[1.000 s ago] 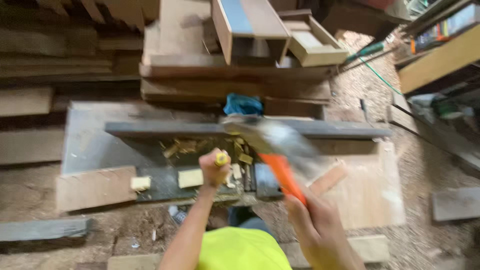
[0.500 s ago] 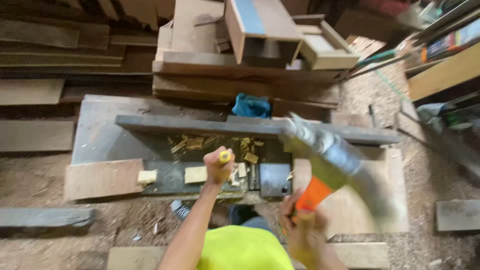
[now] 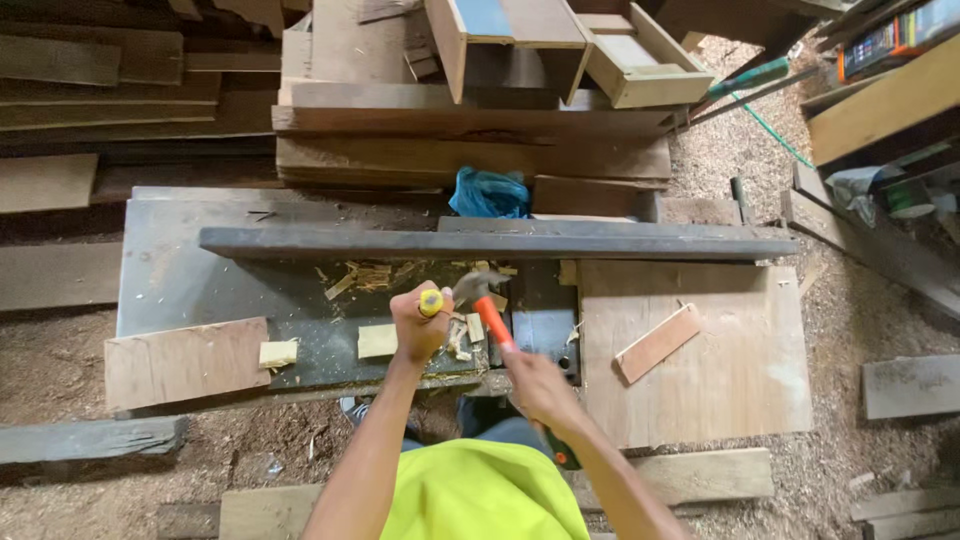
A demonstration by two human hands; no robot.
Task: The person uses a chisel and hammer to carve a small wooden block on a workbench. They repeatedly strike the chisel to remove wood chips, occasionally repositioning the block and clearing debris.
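My left hand (image 3: 418, 328) gripped a yellow-capped chisel (image 3: 431, 303), blade hidden below my fist. Right hand (image 3: 538, 385) held the orange-handled hammer (image 3: 478, 290), head touching chisel top, over the tabletop (image 3: 200, 285).

An orange-handled hammer (image 3: 487, 310) is meeting the yellow-topped chisel (image 3: 431, 303), which is standing upright over the wood chips.

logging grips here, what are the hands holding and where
Right hand grips the hammer low on its orange handle. Left hand is fisted around a yellow-topped tool, just below the top.
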